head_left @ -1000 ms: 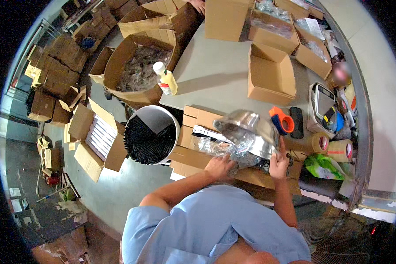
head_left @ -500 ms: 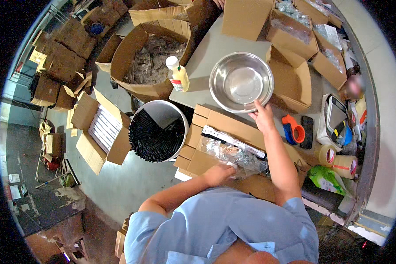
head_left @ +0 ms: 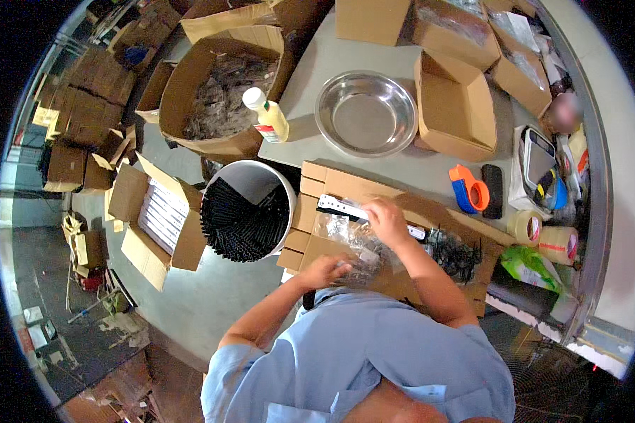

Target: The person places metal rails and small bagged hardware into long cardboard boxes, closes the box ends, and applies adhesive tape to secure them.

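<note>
My left hand [head_left: 323, 272] is at the near edge of the work area, its fingers curled beside a crinkled clear plastic bag [head_left: 363, 248]; whatever is in them is too small to name. Over a long white perforated bar [head_left: 340, 206], my right hand [head_left: 388, 221] bends down with its fingers drawn together and covers the bar's middle. I cannot make out what those fingers pinch. Flattened cardboard [head_left: 346, 185] lies beneath bar and bag. A heap of small black parts [head_left: 456, 255] sits to the right. Beyond the cardboard, a steel bowl [head_left: 365, 116] rests on the table.
Left of the cardboard stands a white bucket [head_left: 291, 204] packed with black rods. A bottle [head_left: 269, 120] is at the table's left edge. To the right are an open carton [head_left: 457, 106], an orange and blue tape dispenser [head_left: 470, 189], a black phone [head_left: 492, 191] and tape rolls [head_left: 525, 227].
My right hand has let go of the bowl's rim and come back to the white bar. The bowl stands on the table. My left hand has shifted slightly left, and the black heap is uncovered.
</note>
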Motion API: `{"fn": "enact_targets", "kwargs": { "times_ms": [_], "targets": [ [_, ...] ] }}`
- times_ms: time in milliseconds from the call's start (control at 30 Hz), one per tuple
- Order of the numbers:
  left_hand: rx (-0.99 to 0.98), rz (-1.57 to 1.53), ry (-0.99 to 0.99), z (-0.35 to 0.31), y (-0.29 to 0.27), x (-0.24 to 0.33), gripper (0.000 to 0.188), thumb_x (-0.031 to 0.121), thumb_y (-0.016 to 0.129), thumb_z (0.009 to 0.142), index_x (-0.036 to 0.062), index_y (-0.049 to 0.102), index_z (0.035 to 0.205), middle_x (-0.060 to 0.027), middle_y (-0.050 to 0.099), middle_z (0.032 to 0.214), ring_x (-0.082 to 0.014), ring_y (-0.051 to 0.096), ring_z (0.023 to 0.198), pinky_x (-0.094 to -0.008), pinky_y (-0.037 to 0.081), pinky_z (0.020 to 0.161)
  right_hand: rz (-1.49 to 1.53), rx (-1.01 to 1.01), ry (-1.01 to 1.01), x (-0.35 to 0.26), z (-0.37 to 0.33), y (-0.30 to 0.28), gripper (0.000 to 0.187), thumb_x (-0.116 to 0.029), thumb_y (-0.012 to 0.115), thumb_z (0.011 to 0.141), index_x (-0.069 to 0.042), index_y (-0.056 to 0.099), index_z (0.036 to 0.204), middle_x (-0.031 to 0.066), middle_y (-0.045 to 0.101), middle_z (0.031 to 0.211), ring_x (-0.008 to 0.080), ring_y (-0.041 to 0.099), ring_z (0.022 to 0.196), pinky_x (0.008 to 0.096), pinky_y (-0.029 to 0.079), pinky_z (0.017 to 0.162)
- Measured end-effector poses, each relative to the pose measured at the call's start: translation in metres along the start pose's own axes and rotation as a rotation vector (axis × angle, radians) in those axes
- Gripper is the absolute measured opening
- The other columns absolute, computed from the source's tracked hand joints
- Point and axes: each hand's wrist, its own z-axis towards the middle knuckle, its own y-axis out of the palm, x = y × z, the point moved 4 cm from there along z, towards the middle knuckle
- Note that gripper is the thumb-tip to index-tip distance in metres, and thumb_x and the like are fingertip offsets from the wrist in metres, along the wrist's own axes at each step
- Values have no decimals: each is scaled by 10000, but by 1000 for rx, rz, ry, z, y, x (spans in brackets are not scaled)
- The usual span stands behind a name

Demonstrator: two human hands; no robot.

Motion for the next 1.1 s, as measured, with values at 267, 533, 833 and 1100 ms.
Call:
{"fn": "enact_targets", "kwargs": {
  "times_ms": [267,533,833,1100],
  "targets": [
    [285,-651,-321,-16,-49,-51,288,313,498,922,42,563,996,-5,581,890,-99,546,775,-278,472,695,198,-291,-80,-19,-31,-11,205,-247,664,753,-50,643,807,125,599,922,266,572,875,373,449,760],
    [601,-1308,-184,-3,-67,-64,330,329,410,948,56,511,1105,-58,617,985,-170,613,852,-302,509,723,-342,-237,-194,-32,-83,9,127,-189,608,719,-73,660,722,71,469,1196,266,373,1164,562,288,906],
    [642,-935,-233,16,-65,-12,305,326,449,937,41,538,1004,-51,613,853,-144,596,748,-276,486,632,-303,-36,-68,-22,-22,44,147,-178,622,724,-78,623,833,84,515,1070,276,460,1053,499,354,796],
    [886,414,-164,62,-39,-28,252,239,525,871,8,544,970,-186,558,922,-352,521,855,-442,408,750,-312,280,226,43,-48,-94,437,-110,681,681,-56,531,1087,151,480,1138,355,448,1046,463,364,915]
  ]
}}
